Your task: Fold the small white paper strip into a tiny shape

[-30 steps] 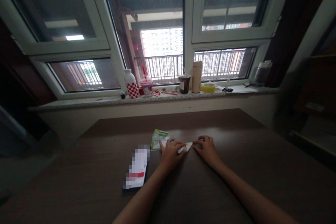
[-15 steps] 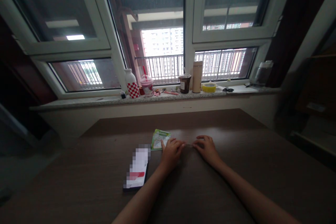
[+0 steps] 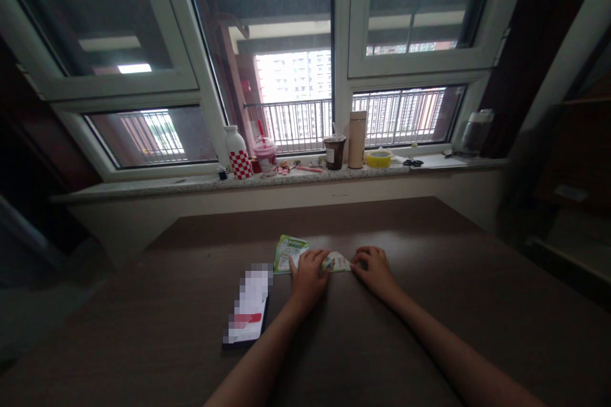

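Two bare hands are working above a brown bench (image 3: 382,343), both reaching forward from its near side, palms down.

Left hand (image 3: 310,273): lying flattish at mid-bench, wrist low, fingers curving forward and right over the left end of a small printed paper (image 3: 338,261); thumb spreading out leftward. Fingers and thumb are standing apart; whether they are gripping the paper, cannot tell. Left forearm (image 3: 262,353) is slanting up and rightward from the near side.

Right hand (image 3: 375,267): arching with knuckles raised, fingers bending inward, thumb and forefinger pointing left and bringing their tips close at the paper's right tip. Whether they are pinching it, cannot tell. Right forearm (image 3: 443,337) is slanting up and leftward.

Small printed paper: lying between the hands, mid-bench, tapering toward the right.

Green-and-white printed paper (image 3: 285,253): lying just left of the left hand, nearer the bench's far edge, the thumb overlapping its right side. Whether the two papers are joining beneath the hand, cannot tell.

Phone (image 3: 251,302), one: lying face up beside the left forearm, toward the bench's left edge, screen partly blurred.

Windowsill (image 3: 143,188), beyond the far edge: carrying a checkered bottle (image 3: 240,162), a tan flask (image 3: 357,140) and a yellow tape roll (image 3: 379,159).
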Motion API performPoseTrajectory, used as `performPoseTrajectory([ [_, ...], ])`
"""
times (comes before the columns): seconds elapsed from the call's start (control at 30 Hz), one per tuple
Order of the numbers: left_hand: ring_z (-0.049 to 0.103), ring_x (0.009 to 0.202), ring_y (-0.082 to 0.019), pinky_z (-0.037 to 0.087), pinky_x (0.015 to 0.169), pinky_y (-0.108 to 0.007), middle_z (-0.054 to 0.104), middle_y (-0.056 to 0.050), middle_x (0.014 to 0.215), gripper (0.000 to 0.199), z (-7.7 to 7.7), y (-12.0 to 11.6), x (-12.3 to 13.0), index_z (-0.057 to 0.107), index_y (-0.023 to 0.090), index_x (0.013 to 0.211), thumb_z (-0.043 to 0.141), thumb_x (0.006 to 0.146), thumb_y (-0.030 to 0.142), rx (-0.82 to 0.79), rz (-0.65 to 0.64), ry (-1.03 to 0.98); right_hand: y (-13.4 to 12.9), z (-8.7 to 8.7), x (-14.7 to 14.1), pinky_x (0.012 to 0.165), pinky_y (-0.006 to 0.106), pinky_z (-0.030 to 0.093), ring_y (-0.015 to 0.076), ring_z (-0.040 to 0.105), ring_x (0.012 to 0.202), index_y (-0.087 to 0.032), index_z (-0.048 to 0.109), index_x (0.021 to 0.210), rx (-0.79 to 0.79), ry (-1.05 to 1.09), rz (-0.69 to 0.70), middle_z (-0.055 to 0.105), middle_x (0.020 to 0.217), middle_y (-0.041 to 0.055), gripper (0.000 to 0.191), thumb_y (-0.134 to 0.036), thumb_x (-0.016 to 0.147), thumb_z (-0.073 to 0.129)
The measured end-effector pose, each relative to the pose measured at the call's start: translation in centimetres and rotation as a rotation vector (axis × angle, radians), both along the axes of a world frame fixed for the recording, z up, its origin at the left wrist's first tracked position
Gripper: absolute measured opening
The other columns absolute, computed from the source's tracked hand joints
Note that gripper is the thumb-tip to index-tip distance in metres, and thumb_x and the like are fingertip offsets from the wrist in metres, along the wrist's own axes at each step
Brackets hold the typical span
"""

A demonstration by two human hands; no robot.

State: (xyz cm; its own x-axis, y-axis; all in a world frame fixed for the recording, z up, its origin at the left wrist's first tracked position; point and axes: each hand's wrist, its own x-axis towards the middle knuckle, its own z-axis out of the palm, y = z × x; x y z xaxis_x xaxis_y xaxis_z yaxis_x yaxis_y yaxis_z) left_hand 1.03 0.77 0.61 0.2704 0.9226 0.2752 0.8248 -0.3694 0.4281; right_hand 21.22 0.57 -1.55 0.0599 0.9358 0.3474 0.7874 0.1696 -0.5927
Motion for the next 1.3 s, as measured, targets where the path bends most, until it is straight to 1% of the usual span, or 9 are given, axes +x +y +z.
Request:
performPoseTrajectory([
  [0.1, 0.039, 0.133, -0.029, 0.008, 0.110, -0.072, 0.053, -0.001, 0.141, 0.046, -0.02, -0.01, 0.03, 0.053, 0.038, 0.130, 0.054, 0.087, 0.022, -0.010, -0.011, 0.017, 0.12, -0.37, 0.12, 0.098, 0.042, 0.040, 0.0281, 0.046, 0.111, -0.024, 0.073, 0.087, 0.034, -0.001, 0.004, 0.061, 0.108, 0.0099, 0.011, -0.024, 0.077, 0.067],
  [0.2, 0.037, 0.135, -0.030, 0.007, 0.109, -0.074, 0.054, 0.002, 0.140, 0.031, -0.12, -0.02, 0.05, 0.065, 0.037, 0.113, 0.056, 0.087, 0.023, -0.006, -0.021, 0.033, 0.16, -0.56, 0.21, 0.097, 0.043, 0.040, 0.0278, 0.047, 0.109, -0.027, 0.072, 0.100, 0.076, 0.006, 0.034, 0.061, 0.108, 0.0090, 0.022, -0.024, 0.078, 0.066],
  [0.27, 0.037, 0.134, -0.030, 0.005, 0.108, -0.074, 0.059, 0.003, 0.135, 0.024, -0.19, -0.04, 0.04, 0.068, 0.036, 0.105, 0.056, 0.087, 0.025, -0.007, -0.026, 0.022, 0.10, -0.46, 0.18, 0.097, 0.043, 0.040, 0.0273, 0.047, 0.109, -0.027, 0.072, 0.101, 0.110, 0.006, 0.070, 0.062, 0.109, 0.0085, 0.023, -0.023, 0.080, 0.065],
  [0.5, 0.041, 0.130, -0.028, 0.002, 0.108, -0.074, 0.065, 0.004, 0.124, 0.024, -0.02, -0.29, 0.00, 0.068, 0.037, 0.106, 0.057, 0.087, 0.027, 0.001, -0.040, -0.002, -0.28, 0.05, -0.22, 0.095, 0.040, 0.041, 0.0237, 0.049, 0.104, -0.028, 0.073, 0.101, 0.163, -0.050, 0.297, 0.067, 0.097, 0.0052, 0.023, -0.018, 0.084, 0.060],
  [0.73, 0.045, 0.120, -0.028, 0.005, 0.108, -0.071, 0.066, 0.000, 0.111, 0.020, 0.28, -0.41, 0.02, 0.071, 0.036, 0.102, 0.060, 0.085, 0.033, 0.022, -0.082, 0.003, -0.32, 0.00, -0.30, 0.095, 0.042, 0.040, 0.0250, 0.049, 0.105, -0.028, 0.074, 0.097, 0.115, -0.106, 0.241, 0.069, 0.102, 0.0043, 0.018, -0.025, 0.086, 0.060],
  [0.9, 0.047, 0.117, -0.026, 0.012, 0.112, -0.063, 0.066, -0.001, 0.111, 0.017, 0.26, -0.39, 0.01, 0.073, 0.032, 0.095, 0.060, 0.085, 0.032, 0.015, -0.155, -0.030, -0.16, 0.05, -0.20, 0.101, 0.043, 0.039, 0.0258, 0.048, 0.111, -0.026, 0.074, 0.100, 0.088, -0.060, 0.254, 0.071, 0.107, 0.0034, 0.021, -0.025, 0.086, 0.058],
  [1.1, 0.037, 0.133, -0.029, 0.001, 0.111, -0.070, 0.062, 0.001, 0.130, 0.027, -0.26, -0.31, -0.10, 0.066, 0.037, 0.112, 0.057, 0.088, 0.031, -0.021, -0.173, -0.018, 0.03, -0.16, -0.14, 0.108, 0.045, 0.035, 0.0255, 0.046, 0.121, -0.025, 0.074, 0.102, 0.041, 0.018, 0.272, 0.070, 0.114, 0.0034, 0.023, -0.026, 0.086, 0.057],
  [1.2, 0.034, 0.137, -0.028, -0.003, 0.111, -0.071, 0.061, 0.002, 0.132, 0.030, -0.42, -0.26, -0.09, 0.062, 0.038, 0.119, 0.053, 0.090, 0.032, -0.034, -0.194, 0.014, 0.02, -0.21, -0.19, 0.108, 0.045, 0.035, 0.0252, 0.046, 0.123, -0.024, 0.074, 0.101, 0.031, 0.044, 0.275, 0.070, 0.114, 0.0051, 0.023, -0.024, 0.085, 0.058],
  [1.3, 0.036, 0.136, -0.028, -0.004, 0.111, -0.070, 0.062, 0.002, 0.131, 0.031, -0.36, -0.32, -0.01, 0.063, 0.039, 0.119, 0.051, 0.091, 0.032, -0.035, -0.211, 0.044, -0.05, -0.12, -0.22, 0.107, 0.046, 0.037, 0.0252, 0.047, 0.121, -0.023, 0.073, 0.103, 0.048, 0.055, 0.262, 0.069, 0.114, 0.0063, 0.024, -0.023, 0.084, 0.059],
])
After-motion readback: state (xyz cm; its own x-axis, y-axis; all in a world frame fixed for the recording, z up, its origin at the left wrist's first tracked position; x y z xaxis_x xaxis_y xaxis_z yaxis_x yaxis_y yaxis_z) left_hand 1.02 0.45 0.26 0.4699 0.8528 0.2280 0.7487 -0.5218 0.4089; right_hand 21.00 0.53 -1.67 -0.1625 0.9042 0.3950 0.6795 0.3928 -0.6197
